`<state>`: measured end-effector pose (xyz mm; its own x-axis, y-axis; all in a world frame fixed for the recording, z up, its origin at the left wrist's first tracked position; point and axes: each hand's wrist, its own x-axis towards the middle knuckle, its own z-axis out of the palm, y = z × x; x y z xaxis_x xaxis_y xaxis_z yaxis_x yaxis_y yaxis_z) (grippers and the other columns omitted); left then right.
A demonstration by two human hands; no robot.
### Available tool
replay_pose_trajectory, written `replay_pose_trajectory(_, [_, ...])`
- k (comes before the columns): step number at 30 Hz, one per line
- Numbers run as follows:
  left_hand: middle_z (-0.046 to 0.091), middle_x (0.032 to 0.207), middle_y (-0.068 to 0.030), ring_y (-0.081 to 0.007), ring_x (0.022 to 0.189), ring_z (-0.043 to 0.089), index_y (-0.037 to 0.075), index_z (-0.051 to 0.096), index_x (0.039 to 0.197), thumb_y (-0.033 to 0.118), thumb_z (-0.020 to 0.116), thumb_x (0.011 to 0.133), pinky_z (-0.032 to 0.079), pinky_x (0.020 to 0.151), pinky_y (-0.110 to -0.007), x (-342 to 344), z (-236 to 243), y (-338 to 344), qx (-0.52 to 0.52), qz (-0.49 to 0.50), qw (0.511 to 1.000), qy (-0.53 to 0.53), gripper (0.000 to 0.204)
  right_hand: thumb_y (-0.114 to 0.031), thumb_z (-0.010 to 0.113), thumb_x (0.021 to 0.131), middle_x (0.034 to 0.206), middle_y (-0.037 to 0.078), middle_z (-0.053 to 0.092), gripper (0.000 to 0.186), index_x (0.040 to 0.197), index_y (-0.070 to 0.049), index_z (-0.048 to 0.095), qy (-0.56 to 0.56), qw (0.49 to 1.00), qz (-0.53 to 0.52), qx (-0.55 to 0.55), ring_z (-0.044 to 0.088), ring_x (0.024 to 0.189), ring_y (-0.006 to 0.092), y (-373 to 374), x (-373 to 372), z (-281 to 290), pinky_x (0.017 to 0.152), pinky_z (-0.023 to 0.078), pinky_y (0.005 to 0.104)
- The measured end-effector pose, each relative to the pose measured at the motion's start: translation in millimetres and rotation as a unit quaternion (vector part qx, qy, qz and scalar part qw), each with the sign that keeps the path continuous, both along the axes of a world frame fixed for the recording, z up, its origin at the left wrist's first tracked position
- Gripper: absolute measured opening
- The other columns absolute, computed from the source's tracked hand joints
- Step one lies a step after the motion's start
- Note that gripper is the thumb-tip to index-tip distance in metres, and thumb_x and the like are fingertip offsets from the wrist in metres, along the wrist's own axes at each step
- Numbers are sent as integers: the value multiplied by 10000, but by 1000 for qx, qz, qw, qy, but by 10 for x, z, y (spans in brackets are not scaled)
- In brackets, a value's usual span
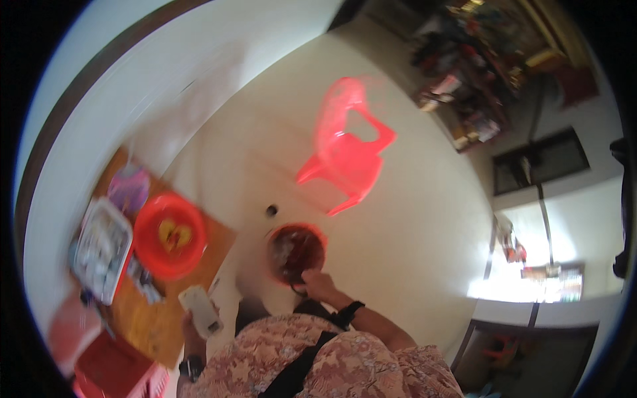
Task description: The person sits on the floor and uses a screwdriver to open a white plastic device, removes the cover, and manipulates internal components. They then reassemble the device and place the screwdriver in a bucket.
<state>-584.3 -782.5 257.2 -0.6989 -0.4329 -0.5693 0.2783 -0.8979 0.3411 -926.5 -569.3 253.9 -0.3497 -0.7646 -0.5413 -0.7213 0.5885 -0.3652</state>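
Observation:
My left hand (189, 326), low on the left by the table, grips a pale, flat, box-like object (202, 310) with rounded corners and a small dark patch at one end. Its exact kind is unclear. My right hand (317, 285) is at the near rim of a red bucket (321, 240) on the floor, its fingers closed. A dark curved piece shows under those fingers, too blurred to name. Inside the bucket lies something dark and glossy that I cannot make out.
On a wooden table (215, 242) at left are a red basin (142, 245) with yellow pieces, a white tray (124, 255) of items, and a purple round thing (129, 188). A red plastic chair (352, 159) stands ahead. A small dark object (271, 210) lies beyond the bucket.

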Motion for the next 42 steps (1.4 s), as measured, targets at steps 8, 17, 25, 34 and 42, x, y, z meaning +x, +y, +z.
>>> replay_pose_trajectory(8, [636, 1061, -167, -316, 965, 651, 25, 491, 1307, 499, 619, 792, 574, 771, -430, -1414, 80, 305, -84, -159, 983, 26, 711, -137, 584, 813, 955, 181, 669, 156, 933, -52, 638, 20, 980, -195, -35, 633, 945, 387, 1548, -700, 43, 780, 506, 498])
replay_pose_trajectory(17, [643, 1116, -180, -329, 995, 651, 26, 474, 1345, 440, 577, 827, 563, 796, -472, -3200, 550, 1916, -81, -256, 963, 15, 670, -225, 698, 806, 979, 160, 679, 262, 1001, -57, 650, -27, 939, -342, -25, 642, 956, 363, 3681, -1490, -2, 807, 506, 470])
replay_pose_trajectory(25, [644, 1099, -169, -326, 978, 647, 43, 490, 1336, 375, 559, 804, 546, 830, -472, -4529, 547, 2472, -46, -355, 934, 17, 631, -213, 678, 852, 1008, 171, 671, 246, 1021, -47, 612, 19, 906, -422, -17, 629, 998, 361, 4436, -2357, -30, 811, 505, 485])
replay_pose_trajectory(34, [652, 1091, -195, -315, 922, 660, -10, 524, 1268, 434, 498, 839, 547, 815, -442, -6158, 580, 2532, -153, -369, 915, -58, 617, -191, 658, 836, 1007, 157, 665, 208, 1003, -70, 632, 26, 945, -325, 5, 614, 1023, 366, 4388, -3925, -153, 840, 493, 490])
replay_pose_trajectory(42, [621, 1155, -219, -348, 1022, 642, -19, 482, 1313, 438, 568, 852, 565, 825, -462, -8270, 292, 2215, -39, -376, 919, 116, 655, -140, 621, 845, 1036, 145, 656, 167, 996, -70, 630, 67, 932, -356, 14, 602, 1054, 361, 4368, -5708, 208, 853, 482, 506])
